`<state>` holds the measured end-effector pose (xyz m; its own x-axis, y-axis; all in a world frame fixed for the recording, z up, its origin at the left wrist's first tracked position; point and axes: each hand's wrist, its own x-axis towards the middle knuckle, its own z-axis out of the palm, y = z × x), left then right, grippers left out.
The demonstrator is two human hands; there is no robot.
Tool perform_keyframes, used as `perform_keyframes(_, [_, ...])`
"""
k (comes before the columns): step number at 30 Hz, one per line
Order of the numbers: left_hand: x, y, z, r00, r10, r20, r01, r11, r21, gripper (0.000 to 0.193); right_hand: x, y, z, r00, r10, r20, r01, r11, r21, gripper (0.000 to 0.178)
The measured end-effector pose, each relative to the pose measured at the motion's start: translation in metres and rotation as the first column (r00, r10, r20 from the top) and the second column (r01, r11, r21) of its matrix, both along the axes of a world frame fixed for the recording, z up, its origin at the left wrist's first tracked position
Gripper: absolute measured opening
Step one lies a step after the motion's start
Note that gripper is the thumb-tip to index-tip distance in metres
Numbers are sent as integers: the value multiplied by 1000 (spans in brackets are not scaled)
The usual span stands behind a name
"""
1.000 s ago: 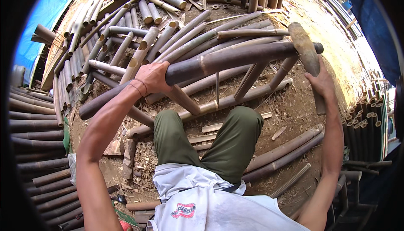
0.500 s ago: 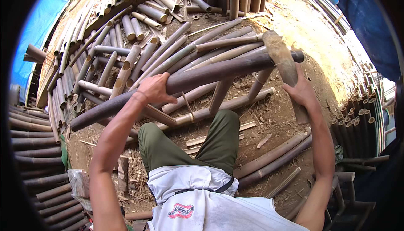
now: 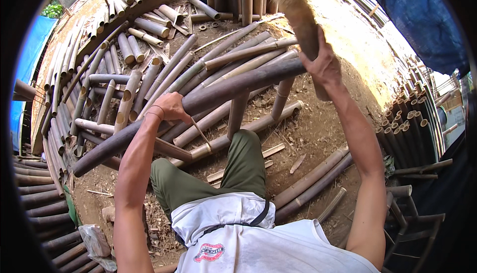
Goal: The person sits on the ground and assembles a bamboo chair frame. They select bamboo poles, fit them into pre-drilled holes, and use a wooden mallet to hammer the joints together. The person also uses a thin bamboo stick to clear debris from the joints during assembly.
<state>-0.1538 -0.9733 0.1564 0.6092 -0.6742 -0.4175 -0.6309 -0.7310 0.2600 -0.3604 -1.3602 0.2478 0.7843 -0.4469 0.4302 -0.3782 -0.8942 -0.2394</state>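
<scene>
Bamboo pole (image 3: 243,84), dark, smooth, left grip (image 3: 170,107) clasped over it, right grip (image 3: 324,65) wrapped round worn wooden club (image 3: 295,13)

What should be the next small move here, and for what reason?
Perhaps tap the dark bamboo pole with the club: the right hand holds the club near the pole's right end, and the left hand grips the pole above its posts.
</scene>
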Motion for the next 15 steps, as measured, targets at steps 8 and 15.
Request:
perform_keyframes(8, [-1,5,3,997,51,-52,-52,999,-7,61,28,20,4,852,69,-518,-70,997,19,100])
perform_keyframes(15, [-3,10,0,990,85,-109,-75,993,94,65,31,21,-15,785,106,-610,11,983,184,105])
